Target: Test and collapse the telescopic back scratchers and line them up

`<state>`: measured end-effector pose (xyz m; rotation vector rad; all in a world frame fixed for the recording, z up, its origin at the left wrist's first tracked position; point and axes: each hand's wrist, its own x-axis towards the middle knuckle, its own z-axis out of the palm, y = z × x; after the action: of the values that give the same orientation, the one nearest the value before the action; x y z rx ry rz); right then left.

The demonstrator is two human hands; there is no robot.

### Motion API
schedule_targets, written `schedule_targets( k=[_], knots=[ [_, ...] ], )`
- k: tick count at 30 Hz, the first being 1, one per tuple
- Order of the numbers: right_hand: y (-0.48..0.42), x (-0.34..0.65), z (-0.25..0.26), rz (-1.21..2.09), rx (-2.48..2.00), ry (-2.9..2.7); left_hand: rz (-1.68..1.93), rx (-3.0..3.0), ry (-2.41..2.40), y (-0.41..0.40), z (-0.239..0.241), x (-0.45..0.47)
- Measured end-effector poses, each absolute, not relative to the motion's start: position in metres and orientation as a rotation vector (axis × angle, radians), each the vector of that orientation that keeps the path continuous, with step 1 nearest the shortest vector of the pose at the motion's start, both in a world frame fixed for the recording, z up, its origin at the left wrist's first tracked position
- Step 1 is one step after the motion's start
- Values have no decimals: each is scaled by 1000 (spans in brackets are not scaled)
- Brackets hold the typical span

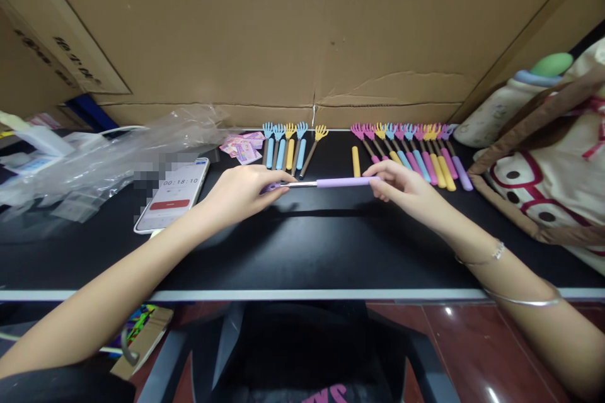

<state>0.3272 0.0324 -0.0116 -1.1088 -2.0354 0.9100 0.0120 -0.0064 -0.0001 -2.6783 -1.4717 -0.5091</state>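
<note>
A back scratcher with a purple handle [344,182] and a metal rod is held level above the black table. My left hand [246,191] is closed around its purple head end, which the fingers mostly hide. The thumb and fingers of my right hand [397,186] pinch the far end of the handle. Behind my left hand lie blue and yellow hand-shaped scratcher heads [285,131], some beside loose handles. Just beyond my right hand, a loose yellow handle [356,162] lies left of a row of pink, yellow, blue and purple back scratchers [425,154].
A phone [176,195] showing a timer lies at the left, near clear plastic bags [118,157]. Small printed pink cards [243,146] lie by the cardboard wall [283,31]. A cloth bag [534,189] and a bottle [496,107] stand at the right. The table's front edge [302,295] is pale.
</note>
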Motion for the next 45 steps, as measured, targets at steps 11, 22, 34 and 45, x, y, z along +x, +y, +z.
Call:
schedule_targets(
  k=[11, 22, 34, 45],
  knots=[
    [31, 329, -11, 1021, -1056, -2098, -558, -2534, -1409, -2, -4, 4],
    [24, 329, -7, 986, -1035, -2247, -611, -2500, -1330, -3, -5, 5],
    [18, 323, -4, 1266, -1015, -2059, -636, -2464, -1098, -2, 1, 4],
    [20, 319, -9, 1353, -1059, -1976, -591, -2432, -1076, -6, 0, 14]
  ],
)
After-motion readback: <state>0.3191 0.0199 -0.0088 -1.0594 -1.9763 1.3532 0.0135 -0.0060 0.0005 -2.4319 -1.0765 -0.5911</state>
